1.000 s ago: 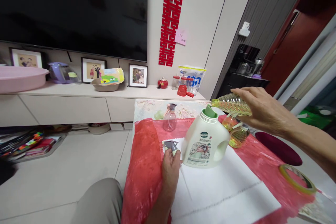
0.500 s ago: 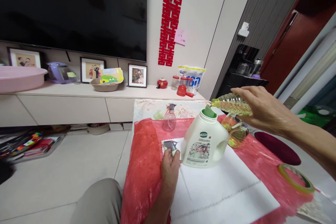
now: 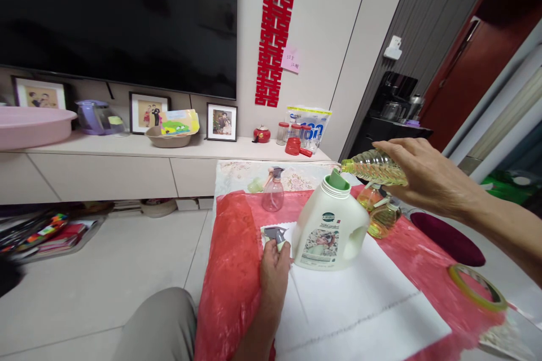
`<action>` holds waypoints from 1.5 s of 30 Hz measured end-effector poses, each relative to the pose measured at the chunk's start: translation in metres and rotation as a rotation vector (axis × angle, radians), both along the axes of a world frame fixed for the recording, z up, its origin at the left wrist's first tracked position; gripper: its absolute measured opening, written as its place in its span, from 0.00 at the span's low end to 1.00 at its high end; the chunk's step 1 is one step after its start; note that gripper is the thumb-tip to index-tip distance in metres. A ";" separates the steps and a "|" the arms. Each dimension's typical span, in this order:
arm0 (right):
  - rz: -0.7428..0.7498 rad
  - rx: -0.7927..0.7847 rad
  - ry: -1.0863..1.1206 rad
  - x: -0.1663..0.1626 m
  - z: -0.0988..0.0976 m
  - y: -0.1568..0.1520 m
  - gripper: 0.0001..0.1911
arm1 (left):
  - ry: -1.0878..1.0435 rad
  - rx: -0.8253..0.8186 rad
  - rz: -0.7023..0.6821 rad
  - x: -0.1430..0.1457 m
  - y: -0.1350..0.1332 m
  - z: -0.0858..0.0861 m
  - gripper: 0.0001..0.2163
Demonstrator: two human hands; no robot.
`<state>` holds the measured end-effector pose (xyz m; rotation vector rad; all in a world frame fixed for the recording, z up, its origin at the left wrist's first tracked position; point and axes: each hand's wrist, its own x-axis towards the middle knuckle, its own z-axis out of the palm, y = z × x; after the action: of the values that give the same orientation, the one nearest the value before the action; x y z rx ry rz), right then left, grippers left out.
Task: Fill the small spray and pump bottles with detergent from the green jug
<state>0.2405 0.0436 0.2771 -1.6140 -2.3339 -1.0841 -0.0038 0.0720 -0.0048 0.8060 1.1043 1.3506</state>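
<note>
My right hand [image 3: 419,175] grips a clear ribbed bottle [image 3: 372,167] with yellowish liquid in it, tipped almost level. Its neck is at the green spout of a pale detergent jug [image 3: 332,231], which stands upright and uncapped on a white sheet [image 3: 359,304]. Whether the bottle touches the spout I cannot tell. Left of the jug, my left hand [image 3: 275,271] is closed around a grey spray trigger head [image 3: 276,234] with a pale collar. Behind stands a clear pinkish spray bottle [image 3: 273,194]. Partly hidden behind the jug are spray bottles with orange-yellow liquid [image 3: 383,217].
Red plastic sheeting [image 3: 231,254] covers much of the table. A roll of tape [image 3: 477,287] lies at the right, near a dark red round stool [image 3: 446,238]. Beyond the table, a low cabinet [image 3: 207,149] holds red-lidded jars [image 3: 282,133], framed photos and a pink basin [image 3: 36,126].
</note>
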 end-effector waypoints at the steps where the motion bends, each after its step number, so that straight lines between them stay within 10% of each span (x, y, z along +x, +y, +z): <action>1: -0.001 0.002 -0.003 0.000 0.000 0.000 0.35 | -0.001 0.001 0.001 0.000 0.000 0.000 0.17; 45: 0.015 0.045 -0.093 0.001 0.002 0.001 0.37 | 0.051 0.002 -0.007 0.000 0.003 -0.008 0.19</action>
<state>0.2415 0.0448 0.2789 -1.5601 -2.3560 -1.2248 -0.0038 0.0749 -0.0126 0.8492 1.1388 1.3325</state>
